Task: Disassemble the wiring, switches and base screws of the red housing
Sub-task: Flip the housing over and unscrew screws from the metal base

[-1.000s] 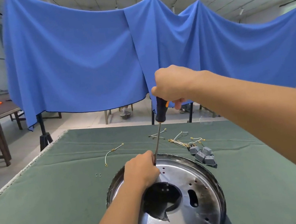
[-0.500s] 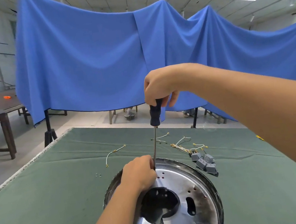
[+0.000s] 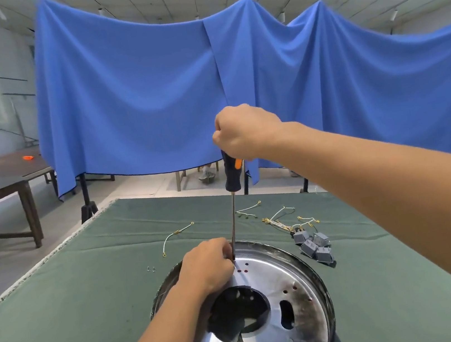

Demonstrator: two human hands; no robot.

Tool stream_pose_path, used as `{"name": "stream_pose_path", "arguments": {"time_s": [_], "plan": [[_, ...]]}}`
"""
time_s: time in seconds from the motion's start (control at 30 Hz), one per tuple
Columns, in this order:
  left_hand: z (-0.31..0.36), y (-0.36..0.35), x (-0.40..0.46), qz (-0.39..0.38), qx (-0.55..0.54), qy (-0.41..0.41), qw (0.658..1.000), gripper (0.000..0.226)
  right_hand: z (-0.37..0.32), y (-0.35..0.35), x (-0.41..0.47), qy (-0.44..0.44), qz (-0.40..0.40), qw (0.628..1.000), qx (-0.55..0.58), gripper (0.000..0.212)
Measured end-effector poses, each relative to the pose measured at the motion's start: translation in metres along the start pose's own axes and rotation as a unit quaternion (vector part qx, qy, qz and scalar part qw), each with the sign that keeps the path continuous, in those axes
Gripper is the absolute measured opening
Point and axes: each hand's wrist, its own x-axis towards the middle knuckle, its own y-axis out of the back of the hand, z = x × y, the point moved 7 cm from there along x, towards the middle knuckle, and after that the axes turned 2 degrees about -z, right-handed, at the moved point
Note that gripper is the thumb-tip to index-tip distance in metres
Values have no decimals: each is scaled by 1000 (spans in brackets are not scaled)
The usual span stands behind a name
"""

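Resting nearest the camera, the round metal base [image 3: 280, 294] of the housing lay on the green worktop [image 3: 66, 326], close to the near edge, its shiny face up. Small holes in the plate showed red. The left hand [image 3: 208, 267] sat on the far-left part of the plate, fingers curled around the lower shaft of the screwdriver [image 3: 233, 213]. The screwdriver stood almost upright, long axis vertical, tip down at the plate near its far rim. The right hand [image 3: 244, 131] gripped the top of the black-and-orange handle from above. No legible writing or brand was seen. Left of the base lay two small screws [image 3: 151, 269]; bare cloth ran to the left worktop edge. Just beside the base on the right lay grey switches [image 3: 314, 245]. Farther back, loose wires [image 3: 281, 221] and a single wire [image 3: 175, 237] lay before the far edge. Beyond hung a blue cloth [image 3: 134, 96].
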Motion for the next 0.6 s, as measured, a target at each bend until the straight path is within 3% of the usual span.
{"name": "stream_pose_path", "arguments": {"time_s": [0.13, 0.3, 0.4, 0.5, 0.6], "plan": [[-2, 1, 0, 11, -5, 5, 1000, 23, 2, 0, -3, 23, 33, 999, 24, 13], [-3, 0, 1, 8, -4, 1, 1000, 22, 8, -1, -7, 22, 63, 998, -10, 27], [-2, 1, 1, 14, -8, -8, 1000, 19, 10, -2, -7, 34, 49, 998, 6, 12], [-1, 2, 0, 23, -9, -15, 1000, 16, 10, -3, -14, 48, 16, 997, 54, 16], [-1, 1, 0, 23, -4, -15, 1000, 14, 12, -1, -19, 36, 39, 999, 7, 26]]}}
